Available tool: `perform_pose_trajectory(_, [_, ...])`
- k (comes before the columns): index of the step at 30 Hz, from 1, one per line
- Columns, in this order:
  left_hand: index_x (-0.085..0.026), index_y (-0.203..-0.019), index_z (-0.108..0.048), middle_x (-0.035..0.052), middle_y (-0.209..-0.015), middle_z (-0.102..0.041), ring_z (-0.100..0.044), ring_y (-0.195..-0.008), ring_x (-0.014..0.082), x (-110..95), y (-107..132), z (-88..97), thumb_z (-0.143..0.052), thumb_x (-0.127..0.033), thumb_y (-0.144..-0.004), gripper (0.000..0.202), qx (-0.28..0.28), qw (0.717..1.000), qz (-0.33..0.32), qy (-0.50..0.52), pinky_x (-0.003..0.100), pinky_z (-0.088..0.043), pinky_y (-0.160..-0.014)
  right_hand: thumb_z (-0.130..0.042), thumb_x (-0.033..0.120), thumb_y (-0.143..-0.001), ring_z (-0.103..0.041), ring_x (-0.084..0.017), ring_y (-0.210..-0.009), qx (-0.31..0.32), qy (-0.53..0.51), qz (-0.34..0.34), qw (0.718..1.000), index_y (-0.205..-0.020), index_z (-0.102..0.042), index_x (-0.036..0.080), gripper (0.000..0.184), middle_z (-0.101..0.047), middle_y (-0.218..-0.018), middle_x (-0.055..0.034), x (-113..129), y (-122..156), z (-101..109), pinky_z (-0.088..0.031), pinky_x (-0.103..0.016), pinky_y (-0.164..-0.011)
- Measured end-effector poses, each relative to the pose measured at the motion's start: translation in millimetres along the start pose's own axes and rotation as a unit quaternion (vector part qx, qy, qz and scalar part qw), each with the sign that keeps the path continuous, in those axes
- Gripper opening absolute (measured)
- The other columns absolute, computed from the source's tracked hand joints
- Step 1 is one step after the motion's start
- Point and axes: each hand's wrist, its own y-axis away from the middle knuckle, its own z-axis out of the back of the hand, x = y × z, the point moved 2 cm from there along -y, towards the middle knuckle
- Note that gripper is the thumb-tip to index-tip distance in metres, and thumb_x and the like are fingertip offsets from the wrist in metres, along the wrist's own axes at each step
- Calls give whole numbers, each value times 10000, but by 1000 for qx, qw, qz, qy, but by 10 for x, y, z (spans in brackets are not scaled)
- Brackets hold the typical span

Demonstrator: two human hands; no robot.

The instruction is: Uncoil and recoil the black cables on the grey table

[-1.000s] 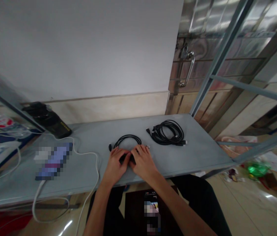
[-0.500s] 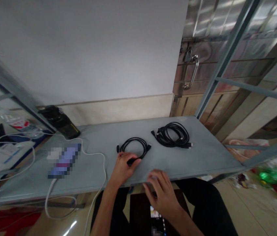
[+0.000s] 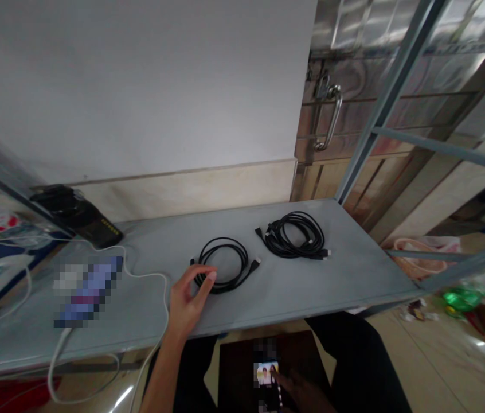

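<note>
A loosely coiled black cable [image 3: 242,279] lies on the grey table, its plug end pointing right. At the coil's left edge is my left hand [image 3: 186,295], thumb and fingers curved with a small gap between the tips, and no firm grip shows. My right hand [image 3: 296,387] is low and in shadow, a finger stretched onto the lit screen of a phone [image 3: 267,373]. That phone rests on a dark surface between my knees. Further right on the table sits a thicker bundle of coiled black cables [image 3: 277,248].
A black bottle [image 3: 81,218] leans at the back left of the table. In front of it lies a blurred-out blue item [image 3: 92,292], with a white cord [image 3: 166,292] running beside it. Metal frame posts [image 3: 360,155] stand at the table's ends.
My left hand has moved left along the coil and loosened its fingers. My right hand has dropped from the table edge to the phone. The view has shifted slightly right.
</note>
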Motion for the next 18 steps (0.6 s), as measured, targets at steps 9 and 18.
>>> perform_pose_trajectory(9, [-309,-1134,-833,22,-1125,-819,-743,-1073,272,30,42,59,-771,-508,-1038,229,-81,997,-4,-11,377,-537,-1006,-594,264,-963,-800,-319,-1267,5,-71,-36,997,-1831,-259,177,934,-720,-1556,-220,61,-64,83,-591,-423,-1131])
perform_pose_trajectory(18, [-300,-1107,-836,25,-1090,-810,-732,-1046,287,70,49,71,-773,-551,-1027,271,-81,997,14,-11,389,-534,-959,-707,442,-915,-822,-335,-1086,-50,-89,-17,995,-1688,-564,274,803,-831,-1332,-146,128,-42,242,-637,-432,-1026])
